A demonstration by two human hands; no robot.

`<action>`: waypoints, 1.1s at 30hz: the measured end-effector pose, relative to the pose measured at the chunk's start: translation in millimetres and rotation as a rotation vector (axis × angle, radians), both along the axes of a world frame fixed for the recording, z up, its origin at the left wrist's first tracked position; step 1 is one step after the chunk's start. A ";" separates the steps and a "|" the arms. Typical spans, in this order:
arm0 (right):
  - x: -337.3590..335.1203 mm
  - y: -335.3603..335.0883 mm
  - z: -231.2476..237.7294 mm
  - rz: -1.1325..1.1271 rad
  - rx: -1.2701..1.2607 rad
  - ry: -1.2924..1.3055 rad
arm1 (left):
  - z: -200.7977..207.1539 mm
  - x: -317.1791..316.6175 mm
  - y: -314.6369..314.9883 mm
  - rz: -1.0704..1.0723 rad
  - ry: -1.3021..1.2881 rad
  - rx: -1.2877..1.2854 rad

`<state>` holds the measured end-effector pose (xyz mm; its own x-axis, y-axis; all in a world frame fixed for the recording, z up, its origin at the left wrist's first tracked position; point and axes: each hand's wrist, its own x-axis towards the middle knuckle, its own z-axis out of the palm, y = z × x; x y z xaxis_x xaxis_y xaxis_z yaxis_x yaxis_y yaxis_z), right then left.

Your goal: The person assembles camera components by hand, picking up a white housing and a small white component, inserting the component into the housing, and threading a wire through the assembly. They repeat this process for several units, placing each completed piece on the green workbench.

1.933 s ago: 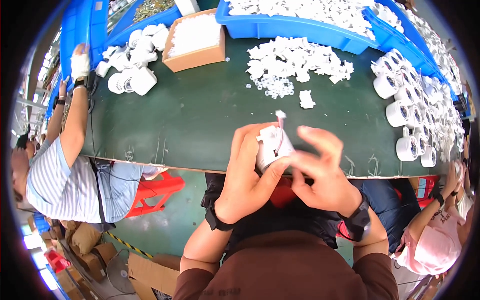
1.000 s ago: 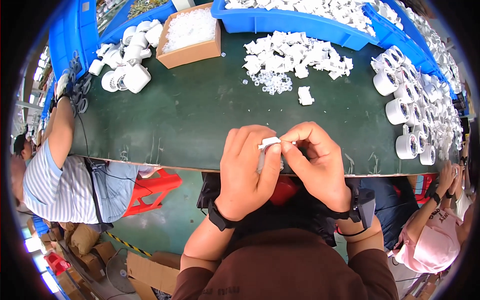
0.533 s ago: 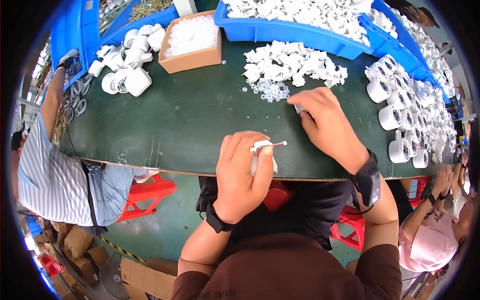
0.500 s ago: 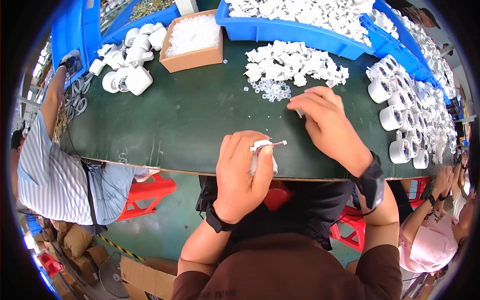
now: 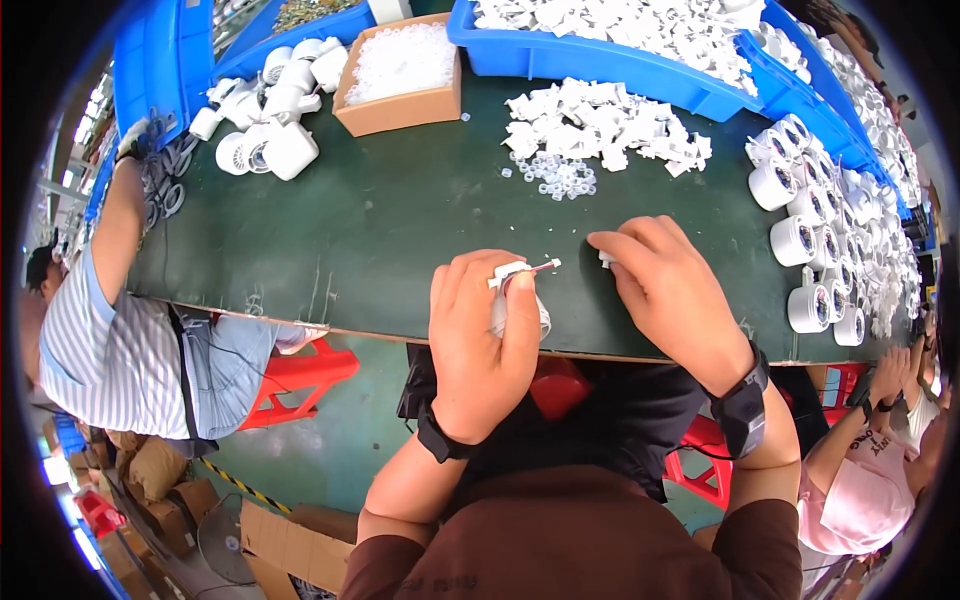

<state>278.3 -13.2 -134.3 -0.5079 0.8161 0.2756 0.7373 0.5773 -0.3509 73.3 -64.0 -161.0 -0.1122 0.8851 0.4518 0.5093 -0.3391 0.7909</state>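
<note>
Near the table's front edge, my left hand (image 5: 474, 335) is closed around a white round plastic housing (image 5: 544, 318), its thumb lying along the top. A short red and dark wire lead (image 5: 543, 266) with a small white plug sticks out of the housing toward the right. My right hand (image 5: 672, 295) hovers to the right of it, apart from the housing, with a small white plastic piece (image 5: 606, 259) pinched between thumb and fingers. Most of that piece is hidden by the fingers. Beyond both hands lie a heap of white plastic parts (image 5: 600, 125) and small clear rings (image 5: 562, 178).
A cardboard box (image 5: 400, 118) of clear pieces and a blue bin (image 5: 600, 82) of white parts line the back. White fan-like housings (image 5: 290, 150) lie at left, rows of round housings (image 5: 793, 240) at right. Co-workers sit on both sides; one person's arm (image 5: 118, 215) reaches in at left.
My right hand has come back from near the clear rings toward the table's front edge, carrying the small white piece. My left hand keeps hold of the housing. The view has shifted slightly.
</note>
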 end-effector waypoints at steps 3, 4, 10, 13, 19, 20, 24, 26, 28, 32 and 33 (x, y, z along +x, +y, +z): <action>-4.8 -7.5 8.9 0.026 -0.314 0.339 | 0.5 0.9 0.3 0.028 -0.001 -0.017; -9.7 -14.3 13.7 0.044 -0.602 0.615 | 1.0 -0.7 -1.1 0.043 0.004 -0.022; -40.3 -37.3 -4.6 0.059 -0.578 0.936 | 1.1 4.0 0.5 0.012 0.028 0.009; -51.2 -40.7 -10.5 0.042 -0.619 0.997 | 1.1 4.1 -0.8 -0.018 0.050 0.052; -56.4 -45.4 -14.7 -0.034 -0.517 0.985 | -4.1 5.8 -4.6 -0.023 0.097 0.025; -55.9 -45.8 -14.8 -0.028 -0.492 0.972 | -5.4 5.9 -4.5 -0.025 0.103 0.050; -52.3 -46.2 -13.3 -0.017 -0.464 0.915 | -8.3 6.1 -4.4 -0.014 0.123 0.079; -57.0 -47.8 -13.8 -0.042 -0.443 0.926 | -10.9 4.3 -3.3 -0.024 0.123 0.089; -62.0 -51.4 -15.9 -0.067 -0.421 0.936 | -12.2 4.1 -2.8 -0.037 0.124 0.101; -69.3 -56.5 -24.1 -0.082 -0.115 0.831 | -13.0 5.2 -2.3 -0.024 0.113 0.112; -70.2 -57.4 -26.4 -0.100 -0.183 0.913 | -13.2 5.0 -1.9 -0.023 0.108 0.117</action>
<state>208.0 -70.5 -160.7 -0.0828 0.9145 0.3960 0.1750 0.4046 -0.8976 78.2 -65.9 -174.1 -0.0377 0.8277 0.5599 0.5804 -0.4380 0.6866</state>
